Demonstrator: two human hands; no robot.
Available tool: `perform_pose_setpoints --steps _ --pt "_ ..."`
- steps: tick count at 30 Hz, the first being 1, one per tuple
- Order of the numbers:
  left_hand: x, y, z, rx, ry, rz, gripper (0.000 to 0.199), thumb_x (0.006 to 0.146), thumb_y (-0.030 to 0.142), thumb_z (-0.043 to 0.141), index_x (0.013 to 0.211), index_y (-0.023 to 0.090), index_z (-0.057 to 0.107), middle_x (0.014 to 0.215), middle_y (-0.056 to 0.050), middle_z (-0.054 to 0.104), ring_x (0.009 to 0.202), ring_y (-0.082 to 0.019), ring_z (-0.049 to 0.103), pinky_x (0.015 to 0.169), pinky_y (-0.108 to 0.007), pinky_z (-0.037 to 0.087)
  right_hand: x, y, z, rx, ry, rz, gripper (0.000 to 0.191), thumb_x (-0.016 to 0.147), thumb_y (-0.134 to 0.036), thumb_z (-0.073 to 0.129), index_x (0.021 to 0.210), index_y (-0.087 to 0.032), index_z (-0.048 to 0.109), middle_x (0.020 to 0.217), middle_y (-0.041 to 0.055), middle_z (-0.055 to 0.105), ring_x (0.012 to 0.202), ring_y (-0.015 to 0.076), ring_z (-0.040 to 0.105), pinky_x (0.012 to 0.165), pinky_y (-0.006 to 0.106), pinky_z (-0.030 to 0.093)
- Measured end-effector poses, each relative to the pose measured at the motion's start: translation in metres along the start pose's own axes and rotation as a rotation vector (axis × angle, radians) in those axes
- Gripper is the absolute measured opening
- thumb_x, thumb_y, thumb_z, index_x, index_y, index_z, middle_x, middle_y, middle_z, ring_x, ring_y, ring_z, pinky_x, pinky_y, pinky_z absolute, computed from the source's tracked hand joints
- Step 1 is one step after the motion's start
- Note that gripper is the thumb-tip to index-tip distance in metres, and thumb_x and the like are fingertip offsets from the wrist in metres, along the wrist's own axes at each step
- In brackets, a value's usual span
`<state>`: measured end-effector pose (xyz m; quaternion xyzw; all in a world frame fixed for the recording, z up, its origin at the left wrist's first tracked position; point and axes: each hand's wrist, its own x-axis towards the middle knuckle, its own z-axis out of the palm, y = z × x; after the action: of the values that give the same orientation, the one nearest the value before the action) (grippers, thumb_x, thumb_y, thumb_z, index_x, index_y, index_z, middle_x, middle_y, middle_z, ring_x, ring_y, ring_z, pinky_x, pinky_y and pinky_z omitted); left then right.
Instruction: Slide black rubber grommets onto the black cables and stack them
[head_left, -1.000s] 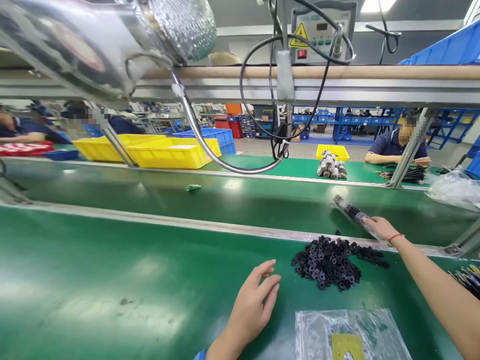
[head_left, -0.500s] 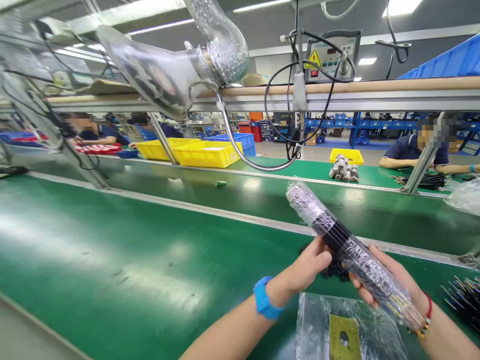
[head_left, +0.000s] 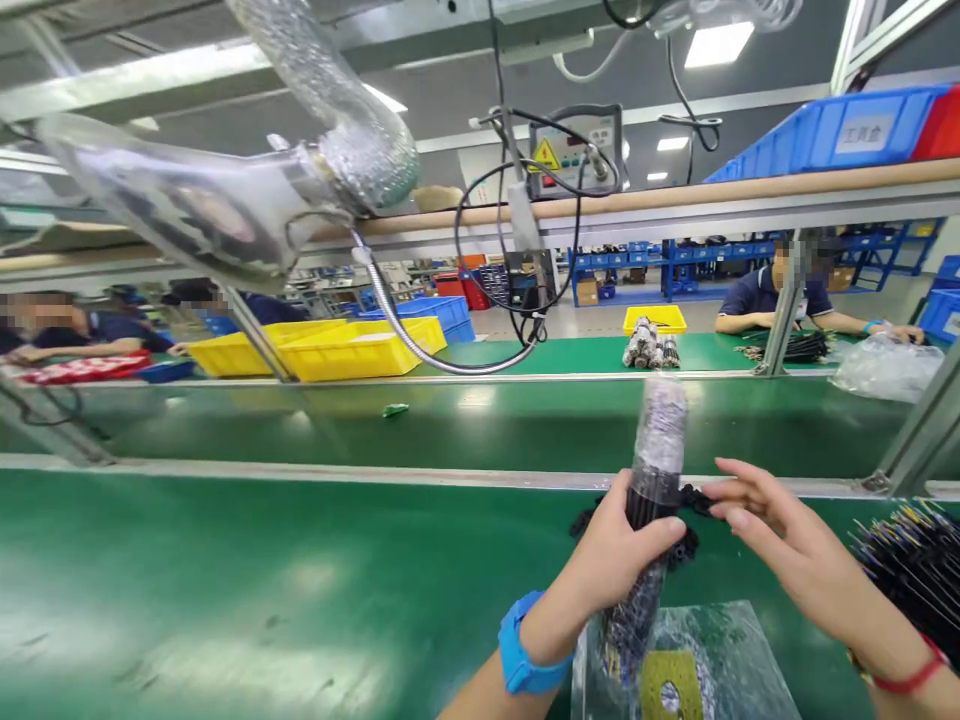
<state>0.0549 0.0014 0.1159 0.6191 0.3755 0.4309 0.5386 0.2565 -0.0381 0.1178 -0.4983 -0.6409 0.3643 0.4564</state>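
Note:
My left hand (head_left: 619,555), with a blue band at the wrist, is wrapped round the black middle of a plastic-wrapped cable bundle (head_left: 661,430). The bundle stands nearly upright, leaning slightly, its lower end over a clear plastic bag (head_left: 750,660). A yellow-green piece with a hole (head_left: 682,680) shows at that bag. To the right of the bundle, my right hand (head_left: 780,530) is open, fingers apart and pointing left, touching nothing that I can make out. Small black parts (head_left: 684,548) lie on the green surface behind my hands.
Loose black cables (head_left: 911,570) lie at the right. A metal rail (head_left: 450,478) crosses behind my hands. Beyond it are yellow bins (head_left: 360,350), a wrapped bundle pile (head_left: 643,343) and a person (head_left: 772,295) at the far bench. A flexible metal hose (head_left: 420,345) hangs above.
The bundle has swung from a diagonal tilt to nearly upright. My right hand has let go of its lower part and opened beside it. The view has turned to the right.

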Motion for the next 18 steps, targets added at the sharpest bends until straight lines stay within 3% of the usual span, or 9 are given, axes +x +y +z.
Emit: perform_pose_setpoints --steps 4,6,8,10,14,16,18 --pt "-0.014 0.004 0.011 0.384 -0.050 -0.006 0.054 0.064 0.029 0.075 0.112 0.019 0.052 0.105 -0.009 0.062 0.095 -0.028 0.055 0.083 -0.037 0.040 0.008 0.002 0.030 0.131 0.040 0.026 0.055 0.081 -0.047 0.060 0.127 -0.022 0.042 0.124 0.0117 0.056 0.112 0.0239 0.054 0.097 0.043 0.043" --pt "-0.018 0.007 0.013 0.422 -0.047 -0.012 0.055 0.066 0.028 0.073 0.115 0.019 0.051 0.108 -0.011 0.061 0.097 -0.029 0.054 0.085 -0.040 0.039 0.011 0.003 0.036 0.253 0.073 0.023 0.052 0.079 -0.048 0.062 0.119 -0.021 0.046 0.120 0.0105 0.059 0.109 0.0233 0.055 0.094 0.040 0.045" --pt "-0.017 0.007 0.010 0.289 -0.130 0.004 0.055 0.070 0.031 0.071 0.118 0.019 0.048 0.114 -0.011 0.058 0.103 -0.028 0.053 0.090 -0.040 0.039 0.012 0.003 0.035 0.370 0.073 -0.008 0.050 0.078 -0.050 0.063 0.116 -0.021 0.049 0.114 0.0093 0.062 0.104 0.0225 0.057 0.091 0.038 0.047" --pt "-0.013 0.002 0.008 0.035 -0.287 0.007 0.055 0.072 0.040 0.069 0.117 0.018 0.048 0.117 -0.012 0.057 0.104 -0.026 0.054 0.090 -0.038 0.040 0.010 0.001 0.030 0.441 0.052 -0.037 0.051 0.077 -0.051 0.064 0.115 -0.022 0.050 0.106 0.0080 0.064 0.097 0.0211 0.060 0.086 0.035 0.049" --pt "-0.008 -0.014 0.011 -0.434 -0.639 -0.138 0.062 0.067 0.061 0.065 0.106 0.014 0.052 0.093 -0.011 0.063 0.075 -0.022 0.063 0.067 -0.032 0.048 0.004 -0.006 0.024 0.453 0.024 -0.023 0.052 0.079 -0.050 0.062 0.121 -0.024 0.047 0.091 0.0048 0.064 0.076 0.0167 0.060 0.066 0.028 0.050" --pt "-0.008 -0.020 0.015 -0.496 -0.638 -0.181 0.060 0.066 0.062 0.065 0.097 0.012 0.054 0.078 -0.009 0.063 0.060 -0.017 0.061 0.057 -0.027 0.046 0.004 -0.009 0.023 0.366 0.072 -0.028 0.049 0.078 -0.046 0.065 0.118 -0.024 0.047 0.094 0.0045 0.063 0.080 0.0160 0.059 0.067 0.027 0.049" --pt "-0.008 -0.023 0.015 -0.471 -0.515 -0.185 0.055 0.066 0.058 0.068 0.093 0.012 0.054 0.072 -0.006 0.061 0.054 -0.014 0.058 0.052 -0.024 0.043 0.005 -0.009 0.023 0.269 0.147 -0.045 0.044 0.076 -0.043 0.068 0.110 -0.023 0.049 0.098 0.0047 0.061 0.086 0.0159 0.058 0.073 0.027 0.049"
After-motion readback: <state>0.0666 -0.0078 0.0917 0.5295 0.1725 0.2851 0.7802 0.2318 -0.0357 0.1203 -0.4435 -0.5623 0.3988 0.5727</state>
